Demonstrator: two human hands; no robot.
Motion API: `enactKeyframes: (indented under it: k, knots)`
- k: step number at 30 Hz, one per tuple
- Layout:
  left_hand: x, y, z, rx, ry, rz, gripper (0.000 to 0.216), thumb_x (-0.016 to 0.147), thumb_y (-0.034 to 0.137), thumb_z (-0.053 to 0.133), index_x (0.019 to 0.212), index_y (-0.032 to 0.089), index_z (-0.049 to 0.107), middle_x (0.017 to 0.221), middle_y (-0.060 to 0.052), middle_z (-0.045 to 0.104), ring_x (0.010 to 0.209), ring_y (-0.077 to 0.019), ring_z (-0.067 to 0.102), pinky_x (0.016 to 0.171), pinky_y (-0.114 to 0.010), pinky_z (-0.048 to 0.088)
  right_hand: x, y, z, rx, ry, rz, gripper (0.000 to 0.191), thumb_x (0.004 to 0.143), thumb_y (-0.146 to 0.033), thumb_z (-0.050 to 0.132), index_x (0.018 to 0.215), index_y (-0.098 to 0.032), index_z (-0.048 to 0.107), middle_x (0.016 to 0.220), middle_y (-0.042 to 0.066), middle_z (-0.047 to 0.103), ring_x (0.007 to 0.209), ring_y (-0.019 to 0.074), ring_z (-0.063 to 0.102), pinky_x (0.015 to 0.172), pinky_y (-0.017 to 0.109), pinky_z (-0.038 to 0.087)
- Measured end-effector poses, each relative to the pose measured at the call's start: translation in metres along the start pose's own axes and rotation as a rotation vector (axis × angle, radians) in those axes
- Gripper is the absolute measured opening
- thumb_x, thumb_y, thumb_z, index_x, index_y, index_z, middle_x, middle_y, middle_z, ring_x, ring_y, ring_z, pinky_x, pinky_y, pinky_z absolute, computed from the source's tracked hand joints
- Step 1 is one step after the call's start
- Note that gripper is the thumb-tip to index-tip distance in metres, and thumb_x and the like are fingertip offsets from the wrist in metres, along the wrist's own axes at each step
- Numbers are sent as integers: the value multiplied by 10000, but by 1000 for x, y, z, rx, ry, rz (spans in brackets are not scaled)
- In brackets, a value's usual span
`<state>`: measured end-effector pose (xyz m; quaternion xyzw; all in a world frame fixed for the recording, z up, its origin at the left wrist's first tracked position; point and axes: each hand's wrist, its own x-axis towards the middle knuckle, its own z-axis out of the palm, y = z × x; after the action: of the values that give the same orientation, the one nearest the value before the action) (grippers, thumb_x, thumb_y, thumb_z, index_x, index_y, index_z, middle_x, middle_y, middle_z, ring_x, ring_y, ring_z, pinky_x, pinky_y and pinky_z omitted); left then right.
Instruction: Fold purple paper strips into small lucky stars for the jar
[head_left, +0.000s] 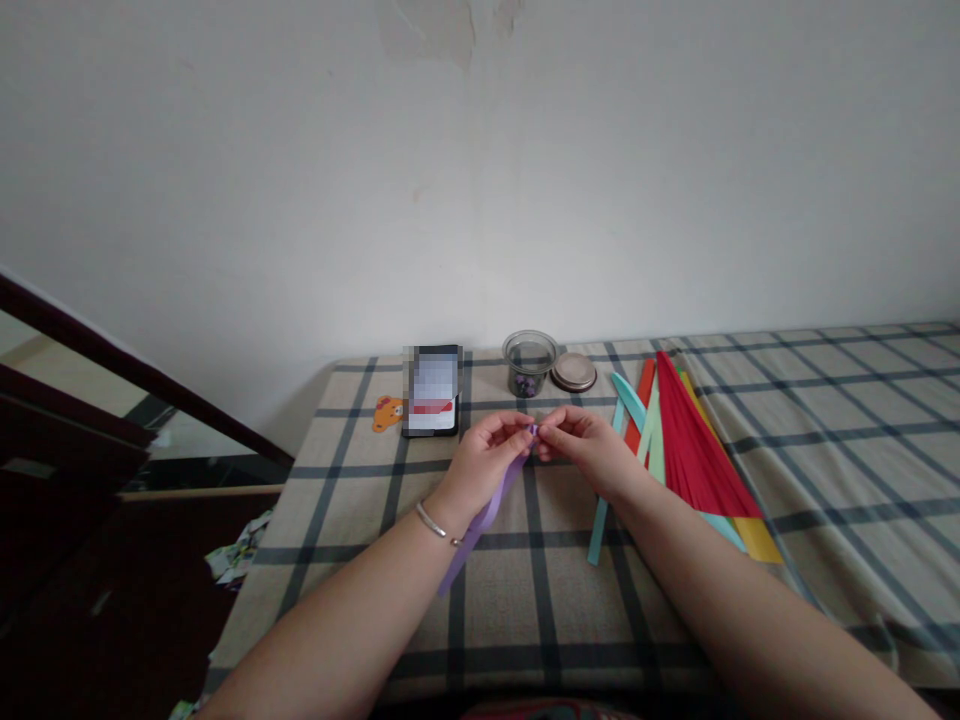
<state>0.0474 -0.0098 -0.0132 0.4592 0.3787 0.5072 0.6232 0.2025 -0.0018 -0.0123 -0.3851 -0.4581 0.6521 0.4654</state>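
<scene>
Head view: found purple strip point(489, 508) clamped at its upper end between thumb and fingertips of left hand point(484, 460), with right hand point(589, 445) likewise pinched together on the very tip, both above checked cloth point(495, 625). Unable to confirm the exact shape of the tip, owing to covering fingers. Rated as foremost hazard: uneven pull between the two hands, likely to skew, crease or free so narrow an end. Observed loose tail hanging toward the near side, past the left wrist and close to silver bracelet point(431, 521); cannot tell whether touching. Judged liable to snag or kink there on any turn of the wrist. Noted just beyond the fingers clear cup point(529, 358), uncapped, with lid point(575, 371) just beside; could tip from a forward knock. Noted to the right light-blue strip point(598, 530), near the right forearm, and farther out red strips point(697, 450) spread in a fan above yellow strips point(759, 542); exposed to dragging or scattering by a sideways sweep of that arm. Recorded to the left phone point(436, 380) and orange bear cutout point(387, 413), well apart from the right arm, at lesser risk.
</scene>
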Motion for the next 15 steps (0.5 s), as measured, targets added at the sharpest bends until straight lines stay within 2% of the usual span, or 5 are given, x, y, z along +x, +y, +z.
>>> enactKeyframes:
  k: [6, 10, 15]
  knots:
    - [-2, -2, 0, 177, -6, 110, 155, 745, 245, 660, 868, 153, 641, 833, -26, 661, 752, -125, 610, 739, -264, 497, 0, 1, 2, -50, 35, -13, 301, 606, -397, 768, 643, -168, 577, 576, -29, 640, 531, 86, 585, 562, 225, 471]
    - [-3, -1, -1, 296, 22, 162, 127, 760, 261, 644, 830, 154, 644, 814, -33, 671, 742, -141, 625, 734, -282, 508, -1, 1, 3, -48, 32, 10, 297, 609, -401, 767, 649, -166, 589, 561, -34, 630, 522, 81, 577, 567, 225, 477]
    - [-3, 1, -1, 253, 79, 150, 135, 751, 268, 655, 818, 151, 664, 822, -49, 687, 768, -153, 631, 750, -291, 516, -2, 1, 2, 80, -6, 58, 276, 612, -384, 776, 694, -173, 618, 612, -30, 654, 581, 87, 610, 631, 235, 499]
